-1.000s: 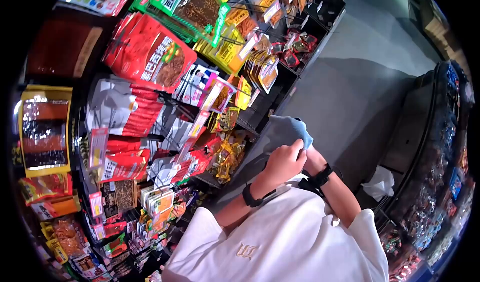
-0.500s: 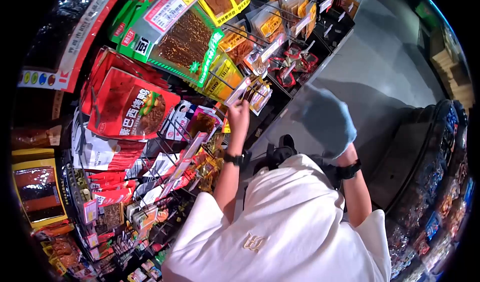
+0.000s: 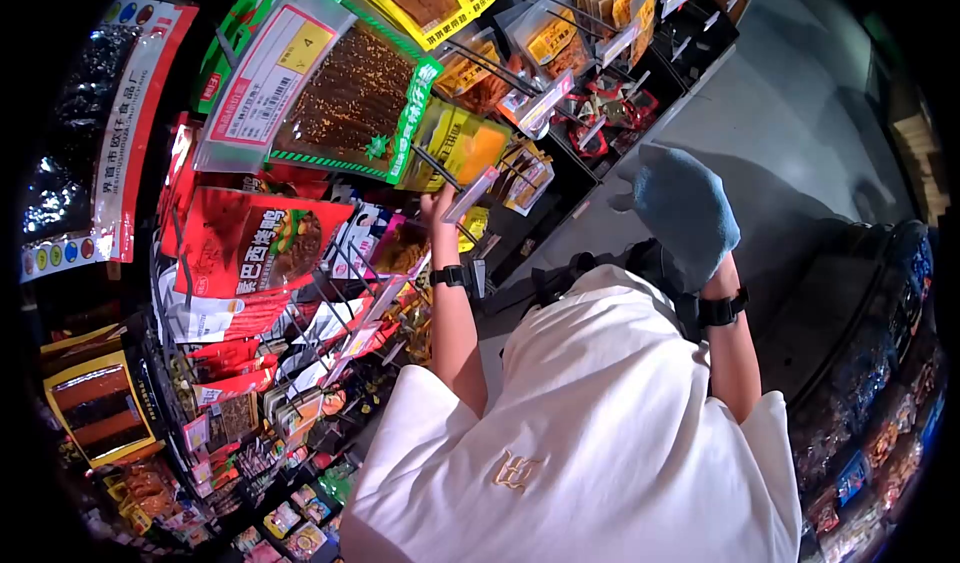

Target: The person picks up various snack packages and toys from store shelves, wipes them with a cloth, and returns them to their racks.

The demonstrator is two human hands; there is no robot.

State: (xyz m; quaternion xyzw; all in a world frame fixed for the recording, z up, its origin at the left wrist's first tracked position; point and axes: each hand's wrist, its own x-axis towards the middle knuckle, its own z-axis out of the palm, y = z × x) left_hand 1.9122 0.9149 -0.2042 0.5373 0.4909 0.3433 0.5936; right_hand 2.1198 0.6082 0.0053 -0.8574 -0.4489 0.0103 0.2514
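Note:
My left hand [image 3: 440,215] is raised to the hanging rack, at the bottom edge of a yellow snack packet [image 3: 458,148]. A price tag holder [image 3: 470,195] on a hook's end sits right beside it. The fingertips are partly hidden, so whether they grip the packet cannot be made out. A blue-grey cloth [image 3: 685,213] covers my right hand out over the aisle; its fingers are hidden beneath it. Close to my left hand hang a green-edged packet [image 3: 345,103] with a clear price sleeve [image 3: 270,78] in front, and a red packet [image 3: 262,243].
Metal hooks with several snack packets fill the left side, some tags jutting toward me. Small red packets [image 3: 605,113] lie in a black shelf bin farther along. Grey floor [image 3: 770,93] runs down the aisle. A dark display stand [image 3: 815,283] curves along the right.
My left hand has shifted left, from the price tag at a hook's end to the yellow packet's lower edge. The cloth-covered right hand appears slightly farther right. The view has shifted.

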